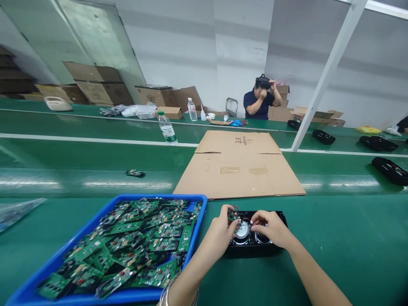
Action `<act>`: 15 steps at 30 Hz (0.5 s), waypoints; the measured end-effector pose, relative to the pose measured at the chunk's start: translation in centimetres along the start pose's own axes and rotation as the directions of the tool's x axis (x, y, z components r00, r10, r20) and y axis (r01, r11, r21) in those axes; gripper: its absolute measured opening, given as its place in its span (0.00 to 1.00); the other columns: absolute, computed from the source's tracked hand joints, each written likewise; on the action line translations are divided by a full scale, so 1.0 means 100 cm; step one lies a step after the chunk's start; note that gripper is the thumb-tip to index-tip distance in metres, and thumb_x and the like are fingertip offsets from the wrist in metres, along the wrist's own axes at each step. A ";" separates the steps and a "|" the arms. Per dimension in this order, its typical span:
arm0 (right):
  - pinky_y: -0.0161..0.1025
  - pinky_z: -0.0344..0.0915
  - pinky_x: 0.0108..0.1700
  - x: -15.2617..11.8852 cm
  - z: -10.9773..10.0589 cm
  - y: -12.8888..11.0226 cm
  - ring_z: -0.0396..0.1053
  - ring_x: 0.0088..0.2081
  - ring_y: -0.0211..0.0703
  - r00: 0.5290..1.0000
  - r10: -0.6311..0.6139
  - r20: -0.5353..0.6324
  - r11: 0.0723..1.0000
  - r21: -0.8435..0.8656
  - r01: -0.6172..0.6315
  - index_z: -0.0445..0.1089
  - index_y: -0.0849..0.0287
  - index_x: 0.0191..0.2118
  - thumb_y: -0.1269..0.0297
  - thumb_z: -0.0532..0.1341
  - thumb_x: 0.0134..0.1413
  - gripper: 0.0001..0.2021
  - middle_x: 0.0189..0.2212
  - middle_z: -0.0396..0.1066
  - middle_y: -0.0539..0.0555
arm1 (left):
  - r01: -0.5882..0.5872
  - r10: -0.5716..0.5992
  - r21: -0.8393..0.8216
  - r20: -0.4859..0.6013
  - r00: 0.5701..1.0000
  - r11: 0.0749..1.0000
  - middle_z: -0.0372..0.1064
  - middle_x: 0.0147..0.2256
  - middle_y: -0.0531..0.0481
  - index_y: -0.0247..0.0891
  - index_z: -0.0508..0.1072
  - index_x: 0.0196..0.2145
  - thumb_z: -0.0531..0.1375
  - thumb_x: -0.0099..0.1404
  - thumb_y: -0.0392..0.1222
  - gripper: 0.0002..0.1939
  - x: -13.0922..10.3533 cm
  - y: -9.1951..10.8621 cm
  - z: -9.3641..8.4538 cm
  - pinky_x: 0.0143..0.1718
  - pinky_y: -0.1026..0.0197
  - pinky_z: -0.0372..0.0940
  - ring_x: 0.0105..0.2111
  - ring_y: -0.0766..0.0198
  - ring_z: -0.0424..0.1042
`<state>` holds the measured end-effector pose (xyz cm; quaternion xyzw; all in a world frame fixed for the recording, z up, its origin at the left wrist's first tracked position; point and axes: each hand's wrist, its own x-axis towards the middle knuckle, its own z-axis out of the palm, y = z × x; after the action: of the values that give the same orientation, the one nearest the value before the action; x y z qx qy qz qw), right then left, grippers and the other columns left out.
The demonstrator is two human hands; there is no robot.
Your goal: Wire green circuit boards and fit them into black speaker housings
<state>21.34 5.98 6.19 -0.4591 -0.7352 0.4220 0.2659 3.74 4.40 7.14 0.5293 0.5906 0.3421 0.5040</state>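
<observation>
A black speaker housing [255, 251] lies on the green table before me, with two round speaker drivers showing, the left driver [242, 233] more fully. My left hand [223, 225] pinches a small green circuit board [233, 215] above the housing's left part. Over the right driver, the fingertips of my right hand [270, 227] are pressed together on a small white connector [251, 222]. Thin red wires [236, 208] show near the board. My right hand partly hides the right driver. To the left stands a blue tray [199, 233] heaped with several green circuit boards [134, 242].
A flat cardboard sheet [242, 170] lies beyond the housing. One loose circuit board [135, 173] and a water bottle [167, 128] are further back. Black housings [390, 170] sit at the right. A white post [328, 76] rises behind. Across the line sits a person [261, 100].
</observation>
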 end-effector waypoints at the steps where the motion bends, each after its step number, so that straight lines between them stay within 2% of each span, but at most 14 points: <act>1: 0.31 0.60 0.30 -0.001 0.002 -0.002 0.64 0.28 0.35 1.000 -0.011 0.010 1.000 -0.023 0.011 0.68 0.61 0.30 0.72 0.58 0.49 0.02 0.25 0.68 0.48 | -0.005 0.005 0.010 -0.003 1.000 1.000 0.65 0.23 0.53 0.41 0.55 0.38 0.51 0.59 0.37 0.09 0.000 -0.002 0.000 0.27 0.58 0.70 0.31 0.57 0.74; 5: 0.33 0.60 0.33 -0.004 0.009 -0.007 0.63 0.32 0.37 0.988 -0.152 0.035 0.937 -0.313 0.156 0.69 0.60 0.33 0.72 0.52 0.56 0.08 0.30 0.66 0.51 | -0.070 0.072 0.100 -0.016 0.997 0.993 0.69 0.24 0.50 0.40 0.57 0.39 0.51 0.58 0.39 0.10 -0.002 -0.006 0.000 0.28 0.57 0.67 0.29 0.56 0.73; 8: 0.34 0.61 0.35 -0.005 0.014 -0.006 0.63 0.33 0.38 0.984 -0.175 0.037 0.871 -0.459 0.172 0.69 0.61 0.35 0.72 0.50 0.58 0.10 0.31 0.65 0.53 | -0.106 0.108 0.188 0.001 0.994 0.976 0.70 0.26 0.48 0.40 0.58 0.40 0.50 0.59 0.40 0.10 -0.006 -0.003 0.000 0.31 0.56 0.65 0.30 0.55 0.73; 15: 0.34 0.62 0.35 -0.002 0.024 0.000 0.64 0.33 0.38 0.987 -0.157 -0.045 0.834 -0.541 0.108 0.69 0.61 0.36 0.70 0.50 0.59 0.10 0.32 0.65 0.53 | -0.106 0.093 0.257 0.061 0.994 0.961 0.70 0.29 0.47 0.40 0.56 0.40 0.48 0.60 0.39 0.09 -0.011 0.004 0.002 0.32 0.57 0.63 0.33 0.54 0.72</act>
<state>19.55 4.93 4.95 -0.4811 -0.8415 0.1594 0.1872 3.96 3.38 7.70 0.6279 0.5908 0.2738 0.4264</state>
